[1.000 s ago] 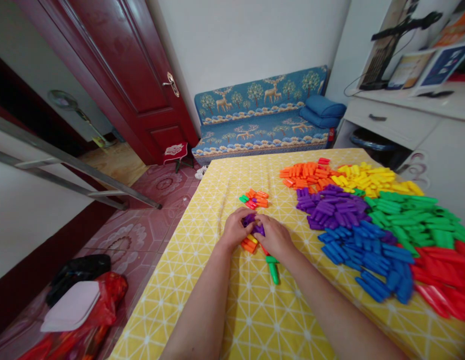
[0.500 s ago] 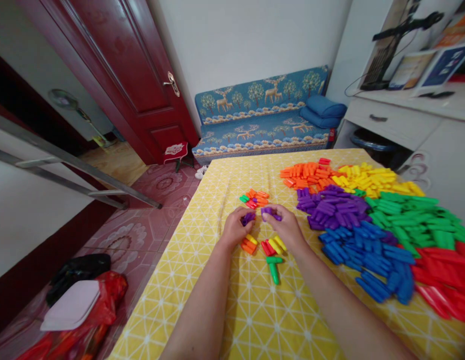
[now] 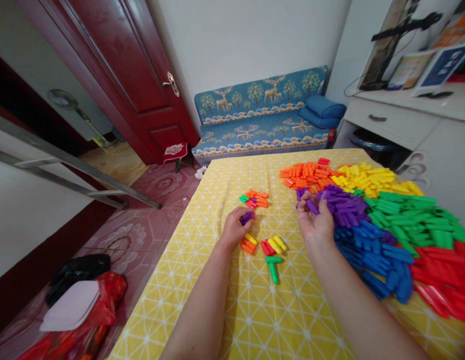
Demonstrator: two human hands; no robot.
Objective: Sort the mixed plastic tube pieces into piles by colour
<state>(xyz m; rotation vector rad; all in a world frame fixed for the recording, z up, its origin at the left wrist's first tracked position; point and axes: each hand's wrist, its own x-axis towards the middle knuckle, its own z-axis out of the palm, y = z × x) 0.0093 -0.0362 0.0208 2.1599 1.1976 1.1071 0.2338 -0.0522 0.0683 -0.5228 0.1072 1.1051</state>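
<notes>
— On the left, purple pieces (image 3: 248, 218) are clasped by the left hand (image 3: 234, 227), above the surface (image 3: 217, 195)!
— And rightward?
— A single purple piece (image 3: 312, 206) is cradled in the curled fingers of the right hand (image 3: 317, 224), palm upturned, its long axis slanted across them.
— The purple pile (image 3: 347, 205)?
— Spread just beyond, rightward; by the right hand it's overlapped, contact unclear. The left is placed well apart.

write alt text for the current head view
A person's left hand holds purple pieces at a yellow-covered table while the right hand, beside a purple pile, has a purple piece at its fingers. Orange, yellow, green, blue and red piles share the table's right side; smaller groups lie near the left hand.
</notes>
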